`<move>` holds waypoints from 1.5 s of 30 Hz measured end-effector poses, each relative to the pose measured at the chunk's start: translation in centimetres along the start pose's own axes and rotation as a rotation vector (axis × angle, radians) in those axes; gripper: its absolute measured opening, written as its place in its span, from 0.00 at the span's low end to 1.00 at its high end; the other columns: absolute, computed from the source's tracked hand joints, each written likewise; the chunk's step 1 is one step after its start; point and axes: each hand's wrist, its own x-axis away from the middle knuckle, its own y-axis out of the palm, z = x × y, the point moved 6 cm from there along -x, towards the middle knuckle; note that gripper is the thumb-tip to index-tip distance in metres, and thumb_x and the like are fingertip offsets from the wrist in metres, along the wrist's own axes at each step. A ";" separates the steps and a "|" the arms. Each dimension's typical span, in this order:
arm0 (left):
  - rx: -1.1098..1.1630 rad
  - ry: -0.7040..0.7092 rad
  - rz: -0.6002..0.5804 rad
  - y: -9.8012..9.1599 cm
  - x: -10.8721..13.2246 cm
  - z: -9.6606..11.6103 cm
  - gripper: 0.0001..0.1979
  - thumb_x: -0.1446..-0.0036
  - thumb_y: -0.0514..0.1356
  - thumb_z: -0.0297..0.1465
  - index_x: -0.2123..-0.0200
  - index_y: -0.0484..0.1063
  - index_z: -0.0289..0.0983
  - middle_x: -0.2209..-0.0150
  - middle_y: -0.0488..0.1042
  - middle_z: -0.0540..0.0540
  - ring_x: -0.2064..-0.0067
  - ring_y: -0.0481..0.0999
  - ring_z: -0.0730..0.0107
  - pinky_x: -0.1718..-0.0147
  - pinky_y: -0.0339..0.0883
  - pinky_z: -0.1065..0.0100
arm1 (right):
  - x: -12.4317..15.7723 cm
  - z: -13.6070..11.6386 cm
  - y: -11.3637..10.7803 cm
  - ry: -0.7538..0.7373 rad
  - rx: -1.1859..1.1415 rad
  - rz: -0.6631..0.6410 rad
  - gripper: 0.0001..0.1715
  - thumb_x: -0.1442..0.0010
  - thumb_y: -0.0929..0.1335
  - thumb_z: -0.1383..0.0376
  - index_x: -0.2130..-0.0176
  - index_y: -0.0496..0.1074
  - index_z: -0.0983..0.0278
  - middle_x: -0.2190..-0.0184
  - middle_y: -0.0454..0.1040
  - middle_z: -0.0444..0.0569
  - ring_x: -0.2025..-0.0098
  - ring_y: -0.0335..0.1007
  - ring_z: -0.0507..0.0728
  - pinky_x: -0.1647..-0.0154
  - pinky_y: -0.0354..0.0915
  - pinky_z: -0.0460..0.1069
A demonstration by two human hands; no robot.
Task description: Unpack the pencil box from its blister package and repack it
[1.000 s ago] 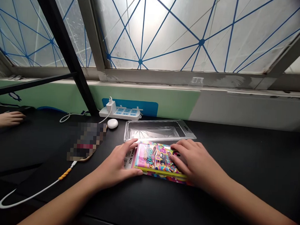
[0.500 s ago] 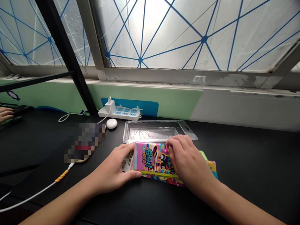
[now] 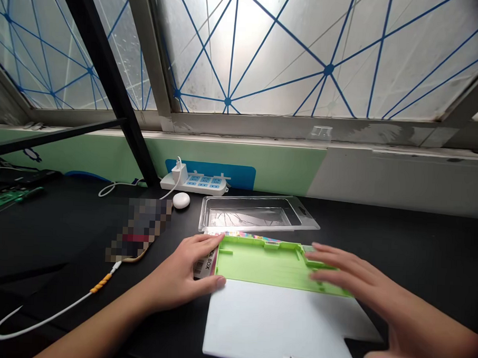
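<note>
A pencil box (image 3: pixel 259 261) lies on the black desk, its lime-green inner tray facing up. Its lid (image 3: pixel 264 317) is folded back towards me, showing a white inner side with a small metal piece near the front edge. My left hand (image 3: pixel 198 264) holds the left end of the box, thumb at the front and fingers behind. Over the right end, my right hand (image 3: pixel 361 284) hovers with fingers stretched out, slightly blurred; whether the fingertips touch the box I cannot tell. A printed card (image 3: pixel 205 264) reading "BOX" shows partly under the left end.
Behind the box lies a clear plastic blister tray (image 3: pixel 257 214). A white power strip (image 3: pixel 199 183), a round white case (image 3: pixel 181 200) and a pixelated phone-like object (image 3: pixel 139 232) on a white cable (image 3: pixel 75 299) are to the left. A black frame post (image 3: pixel 108 78) slants down at left.
The colourful printed lid has swung open towards me, uncovering the green tray. My right hand has moved right and its fingers have spread. Another person's hand at far left has left the view.
</note>
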 end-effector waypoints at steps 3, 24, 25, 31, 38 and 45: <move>-0.016 -0.004 -0.013 0.1 -0.1 -0.2 0.41 0.41 0.65 0.47 0.29 0.56 0.47 0.30 0.61 0.44 0.29 0.54 0.45 0.32 0.52 0.47 | 2.0 4.5 1.0 0.092 -0.004 -0.121 0.76 0.65 0.81 0.40 0.27 0.49 0.48 0.27 0.50 0.55 0.32 0.56 0.81 0.39 0.67 0.69; -0.052 0.166 0.263 0.1 1.5 0.5 0.43 0.44 0.67 0.51 0.31 0.55 0.48 0.37 0.70 0.39 0.38 0.72 0.48 0.41 0.66 0.52 | 1.1 5.9 2.1 0.427 -0.487 0.053 0.49 0.52 0.80 0.55 0.37 0.63 0.50 0.38 0.71 0.52 0.38 0.69 0.71 0.40 0.70 0.59; -0.061 0.189 0.335 -0.2 1.7 1.1 0.42 0.45 0.66 0.52 0.32 0.56 0.48 0.38 0.70 0.39 0.39 0.73 0.48 0.42 0.68 0.53 | 0.8 5.7 1.8 0.418 -0.550 0.068 0.48 0.52 0.80 0.56 0.37 0.64 0.50 0.37 0.70 0.53 0.38 0.69 0.71 0.40 0.71 0.59; -0.199 0.159 0.424 -3.9 -1.8 4.8 0.39 0.41 0.62 0.53 0.33 0.58 0.43 0.39 0.71 0.38 0.39 0.73 0.47 0.42 0.68 0.52 | -5.0 7.0 -1.6 0.299 -0.705 0.154 0.44 0.54 0.82 0.58 0.41 0.67 0.55 0.33 0.65 0.57 0.36 0.66 0.72 0.39 0.69 0.64; -0.406 0.020 0.415 -6.9 -8.0 2.9 0.44 0.43 0.64 0.54 0.31 0.58 0.36 0.41 0.72 0.31 0.40 0.71 0.44 0.42 0.66 0.49 | -11.6 9.4 0.4 0.194 -0.704 0.094 0.37 0.48 0.79 0.56 0.44 0.65 0.56 0.33 0.65 0.55 0.34 0.63 0.68 0.36 0.65 0.62; -0.523 0.012 0.290 -4.3 -7.8 -0.2 0.39 0.39 0.59 0.54 0.34 0.63 0.34 0.41 0.73 0.34 0.40 0.69 0.44 0.43 0.66 0.48 | -11.0 8.7 4.1 0.206 -0.428 0.109 0.35 0.38 0.71 0.52 0.36 0.60 0.53 0.28 0.53 0.53 0.30 0.56 0.68 0.33 0.60 0.64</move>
